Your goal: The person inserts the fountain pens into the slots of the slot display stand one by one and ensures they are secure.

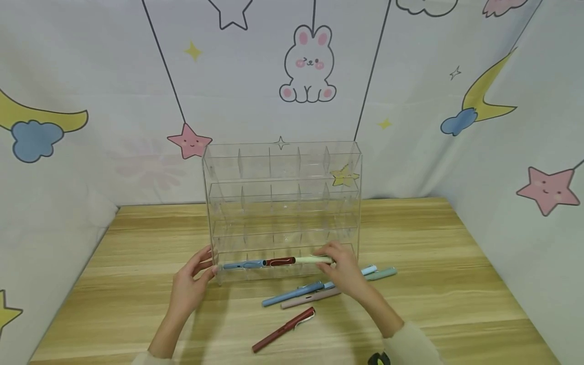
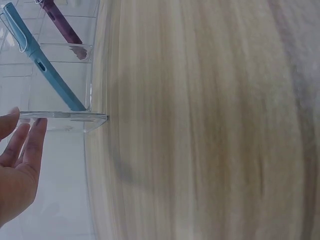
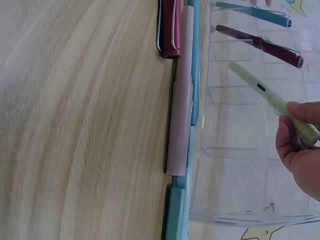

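Note:
A clear acrylic rack (image 1: 255,172) with several tiers of compartments stands on the table. My left hand (image 1: 189,284) grips its left side panel low down, thumb in front and fingers behind, as the left wrist view of the hand (image 2: 20,170) shows. In the bottom tier lie a blue pen (image 1: 244,264) and a dark red pen (image 1: 280,261), each tilted in its compartment in the wrist views. With thumb and fingers my right hand (image 1: 344,274) pinches a pale green pen (image 3: 255,85) by one end, at the rack's lower right beside the dark red one.
On the table before the rack lie a blue pen (image 1: 294,293), a pinkish-grey pen (image 1: 310,298), a light blue pen (image 1: 369,269) and a green pen (image 1: 383,274). Another dark red pen (image 1: 283,330) lies nearer me. A patterned white curtain (image 1: 246,101) hangs behind.

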The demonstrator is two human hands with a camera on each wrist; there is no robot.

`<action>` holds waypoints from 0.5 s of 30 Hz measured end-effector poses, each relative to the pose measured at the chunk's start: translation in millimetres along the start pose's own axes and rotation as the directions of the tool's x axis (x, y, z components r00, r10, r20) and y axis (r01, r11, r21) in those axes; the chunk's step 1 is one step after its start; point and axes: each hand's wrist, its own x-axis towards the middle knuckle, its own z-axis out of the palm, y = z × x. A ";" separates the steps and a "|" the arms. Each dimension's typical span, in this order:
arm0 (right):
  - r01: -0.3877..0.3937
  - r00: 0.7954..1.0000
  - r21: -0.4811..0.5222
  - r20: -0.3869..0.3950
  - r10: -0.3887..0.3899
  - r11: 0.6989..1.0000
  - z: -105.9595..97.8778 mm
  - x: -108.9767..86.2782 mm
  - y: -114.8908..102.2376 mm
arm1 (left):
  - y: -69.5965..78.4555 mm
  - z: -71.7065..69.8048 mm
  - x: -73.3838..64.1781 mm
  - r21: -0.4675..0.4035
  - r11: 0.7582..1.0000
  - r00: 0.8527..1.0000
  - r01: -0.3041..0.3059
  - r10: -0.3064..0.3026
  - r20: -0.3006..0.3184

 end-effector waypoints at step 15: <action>0.040 0.999 0.055 0.006 -0.040 0.998 11.3 4.8 -2.8 | 2.1 -0.6 0.5 -0.015 1.000 1.000 0.008 -0.008 -0.002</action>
